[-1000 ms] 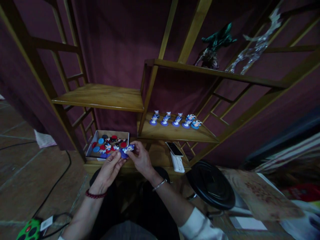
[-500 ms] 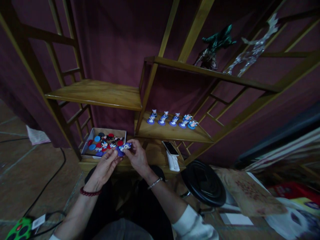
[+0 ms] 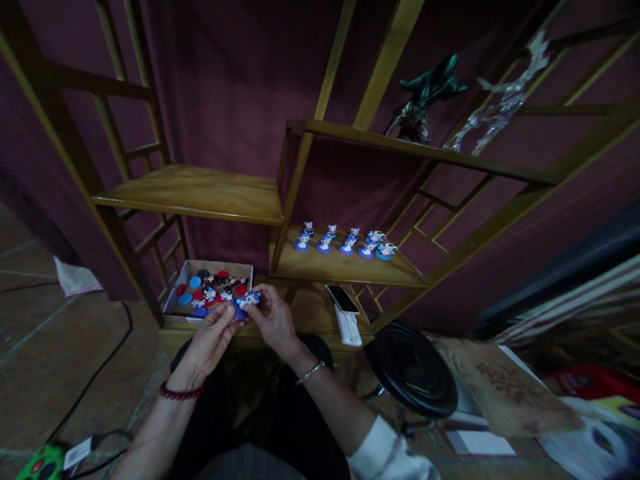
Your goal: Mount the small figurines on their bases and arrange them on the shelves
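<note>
A small purple and white figurine [image 3: 249, 300] on a purple base is held between both hands, in front of the box's right side. The fingers of my left hand [image 3: 214, 337] pinch its base from the left. My right hand [image 3: 274, 321] grips it from the right with thumb and fingers. Just behind them, a shallow cardboard box [image 3: 170, 300] holds several figurines and red, blue and dark round bases. On the middle shelf [image 3: 345, 268], several purple-based figurines [image 3: 324, 243] stand upright in rows, with blue-based ones [image 3: 385, 251] at the right end.
On the low board lie a phone [image 3: 342, 299] and a white object [image 3: 349, 328]. A green statue [image 3: 425, 93] and a clear deer-like figure [image 3: 500, 110] stand on the upper shelf. At right is a black stool [image 3: 413, 370]. The left shelf [image 3: 195, 190] overhangs the box.
Both hands still hold the figurine, which looks turned slightly more upright. The whole view has shifted a little.
</note>
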`<move>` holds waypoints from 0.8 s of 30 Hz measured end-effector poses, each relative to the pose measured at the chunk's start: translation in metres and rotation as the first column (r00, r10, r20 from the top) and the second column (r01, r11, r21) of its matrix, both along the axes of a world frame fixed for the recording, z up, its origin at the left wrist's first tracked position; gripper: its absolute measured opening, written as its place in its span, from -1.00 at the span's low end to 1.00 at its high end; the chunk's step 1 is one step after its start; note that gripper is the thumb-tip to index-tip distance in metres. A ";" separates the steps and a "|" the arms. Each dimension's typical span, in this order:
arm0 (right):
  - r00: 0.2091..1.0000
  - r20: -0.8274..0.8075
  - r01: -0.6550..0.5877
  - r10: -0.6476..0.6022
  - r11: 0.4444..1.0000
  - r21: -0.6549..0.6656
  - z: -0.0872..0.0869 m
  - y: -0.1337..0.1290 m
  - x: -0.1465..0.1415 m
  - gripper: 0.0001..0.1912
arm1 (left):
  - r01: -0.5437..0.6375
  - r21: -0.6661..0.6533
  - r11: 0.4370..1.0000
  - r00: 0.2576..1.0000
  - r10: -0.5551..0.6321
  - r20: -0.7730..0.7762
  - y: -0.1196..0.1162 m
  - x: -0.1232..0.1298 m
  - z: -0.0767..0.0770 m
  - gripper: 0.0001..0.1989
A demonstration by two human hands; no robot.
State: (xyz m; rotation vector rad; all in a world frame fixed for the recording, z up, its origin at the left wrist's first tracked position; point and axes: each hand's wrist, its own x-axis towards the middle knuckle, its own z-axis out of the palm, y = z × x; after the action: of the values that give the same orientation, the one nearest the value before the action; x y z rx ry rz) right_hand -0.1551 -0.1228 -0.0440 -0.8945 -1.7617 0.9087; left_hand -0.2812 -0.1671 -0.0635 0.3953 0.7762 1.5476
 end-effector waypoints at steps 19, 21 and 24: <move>0.986 0.142 -0.093 0.091 0.996 0.010 0.002 -0.003 0.006 -0.73 | 0.021 -0.181 0.983 0.999 -0.026 -0.028 -0.005 0.003 0.003 -0.95; 0.983 0.153 -0.104 0.099 0.994 0.022 0.002 -0.002 0.007 -0.73 | 0.013 -0.201 0.979 1.000 -0.017 -0.017 -0.006 0.004 0.005 -0.95; 0.978 0.180 -0.114 0.104 0.992 0.049 0.003 0.000 0.009 -0.72 | 0.019 -0.209 0.978 1.000 -0.022 -0.010 -0.006 0.006 0.007 -0.93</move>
State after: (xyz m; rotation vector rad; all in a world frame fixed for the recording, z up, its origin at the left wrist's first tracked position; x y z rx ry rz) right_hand -0.1456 -0.1230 -0.0410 -0.8696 -1.9970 0.8642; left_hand -0.2749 -0.1733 -0.0570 0.2567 0.9315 1.4291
